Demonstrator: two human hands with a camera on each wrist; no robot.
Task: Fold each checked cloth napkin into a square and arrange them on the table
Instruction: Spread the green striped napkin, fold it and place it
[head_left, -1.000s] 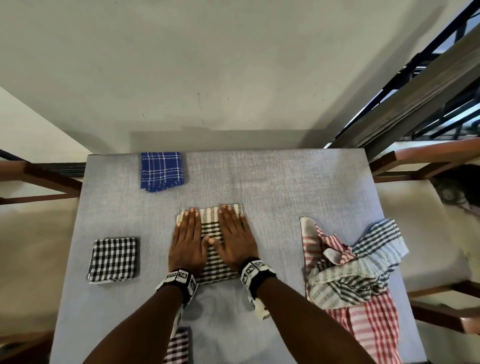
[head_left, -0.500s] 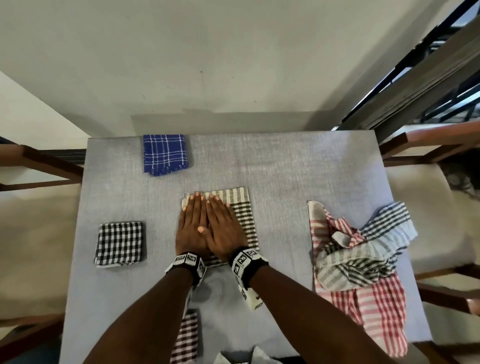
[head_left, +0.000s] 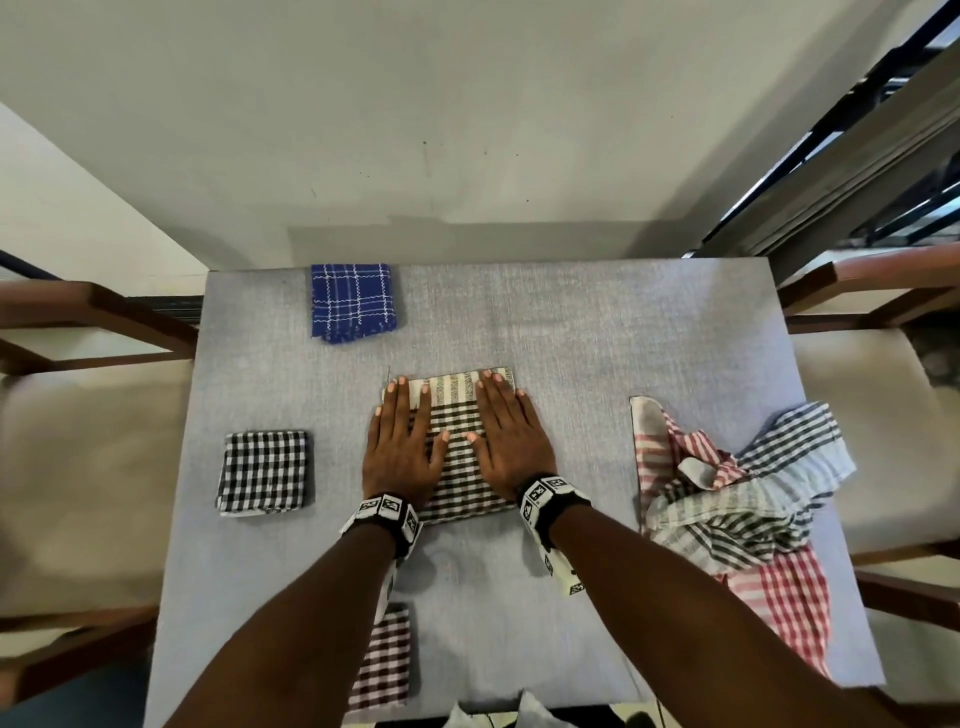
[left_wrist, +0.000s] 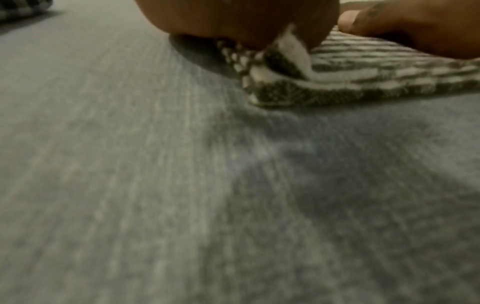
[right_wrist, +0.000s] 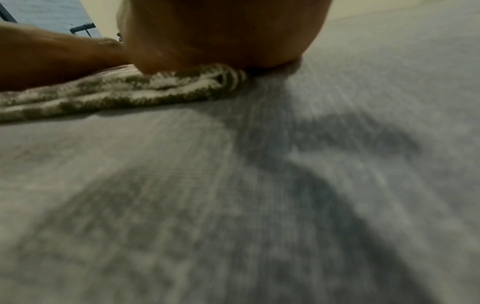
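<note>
A folded dark-green and cream checked napkin (head_left: 457, 457) lies at the middle of the grey table (head_left: 597, 332). My left hand (head_left: 402, 441) presses flat on its left side and my right hand (head_left: 506, 436) presses flat on its right side, fingers straight. The left wrist view shows the napkin's near corner (left_wrist: 324, 82) under the palm; in the right wrist view its edge (right_wrist: 116, 94) lies under the right palm. Folded squares lie around: a blue one (head_left: 352, 301) at the back, a black-and-white one (head_left: 265, 472) at the left, a maroon checked one (head_left: 383, 665) near the front edge.
A heap of unfolded napkins (head_left: 727, 499), red checked and grey-blue striped, lies at the table's right side. Wooden chairs (head_left: 878, 291) with cream seats stand on both sides. A wall (head_left: 467, 130) rises behind the table.
My hands, close together on the napkin's left half half a second ago, have spread apart sideways across it, the right hand sliding to the right.
</note>
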